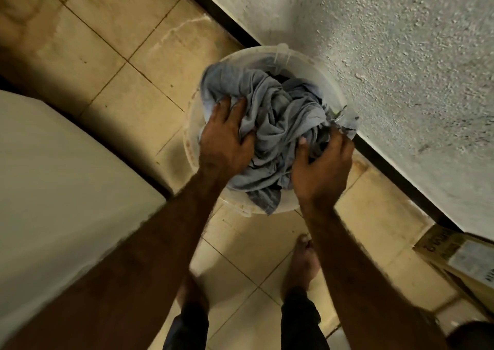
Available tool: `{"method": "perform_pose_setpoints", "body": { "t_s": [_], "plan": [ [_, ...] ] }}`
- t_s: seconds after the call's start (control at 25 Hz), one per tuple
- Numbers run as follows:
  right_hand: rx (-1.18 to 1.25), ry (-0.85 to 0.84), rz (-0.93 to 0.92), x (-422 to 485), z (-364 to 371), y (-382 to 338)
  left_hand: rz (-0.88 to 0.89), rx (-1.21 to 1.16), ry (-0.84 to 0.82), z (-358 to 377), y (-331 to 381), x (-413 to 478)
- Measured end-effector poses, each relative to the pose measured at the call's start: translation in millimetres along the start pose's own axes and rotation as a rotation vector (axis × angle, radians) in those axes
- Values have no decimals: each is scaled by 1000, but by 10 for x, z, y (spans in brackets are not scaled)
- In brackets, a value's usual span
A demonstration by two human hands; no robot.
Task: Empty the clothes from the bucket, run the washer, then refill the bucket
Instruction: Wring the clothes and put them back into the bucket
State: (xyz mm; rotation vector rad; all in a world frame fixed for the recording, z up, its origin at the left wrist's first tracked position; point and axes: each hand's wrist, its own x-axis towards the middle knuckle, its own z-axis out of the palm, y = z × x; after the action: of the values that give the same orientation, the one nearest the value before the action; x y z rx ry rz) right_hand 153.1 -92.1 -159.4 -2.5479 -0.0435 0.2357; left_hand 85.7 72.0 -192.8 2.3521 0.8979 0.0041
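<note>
One washer (53,175) corner is seen left, then open floor (112,63). Clothes (278,125) heaped in the bucket (312,60) are gripped by the left hand (224,141) and the right hand (320,162), fingers curled into the cloth. The bucket is hemmed by the wall (401,55).

Head cam — steep down, near bucket (192,135).

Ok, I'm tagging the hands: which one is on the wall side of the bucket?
The right hand, gripping the grey cloth at the bucket edge beside the rough wall; the left hand grips it on the side toward the white appliance.
</note>
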Motion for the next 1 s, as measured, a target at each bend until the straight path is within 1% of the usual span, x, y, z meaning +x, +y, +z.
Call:
{"method": "perform_pose_setpoints", "body": {
  "t_s": [0.12, 0.2, 0.28, 0.36, 0.44, 0.52, 0.6, 0.68, 0.88, 1.0],
  "plan": [
    [62, -163, 113, 161, 195, -46, -8, 8, -39, 43, 1, -7],
    [88, -293, 153, 281, 375, -18, -89, 26, -163, 62, 4, 18],
    [141, -433, 125, 393, 540, 41, -124, 66, -302, 85, -56, 41],
    [151, -549, 86, 528, 719, 135, -73, 88, -406, 132, -181, 133],
    [90, -634, 47, 648, 878, 205, -20, 119, -451, 233, -315, 262],
    [2, -688, 20, 768, 1030, 269, -14, 165, -484, 347, -385, 401],
    [-46, -731, -10, 836, 1149, 334, -67, 216, -567, 457, -410, 495],
    [-77, -764, -6, 870, 1271, 411, -114, 263, -605, 586, -399, 516],
    [-159, -739, 4, 883, 1653, 634, -161, 246, -582, 938, -596, 502],
    [-193, -770, -5, 923, 1753, 695, -148, 287, -559, 1077, -658, 485]
  ]
}}
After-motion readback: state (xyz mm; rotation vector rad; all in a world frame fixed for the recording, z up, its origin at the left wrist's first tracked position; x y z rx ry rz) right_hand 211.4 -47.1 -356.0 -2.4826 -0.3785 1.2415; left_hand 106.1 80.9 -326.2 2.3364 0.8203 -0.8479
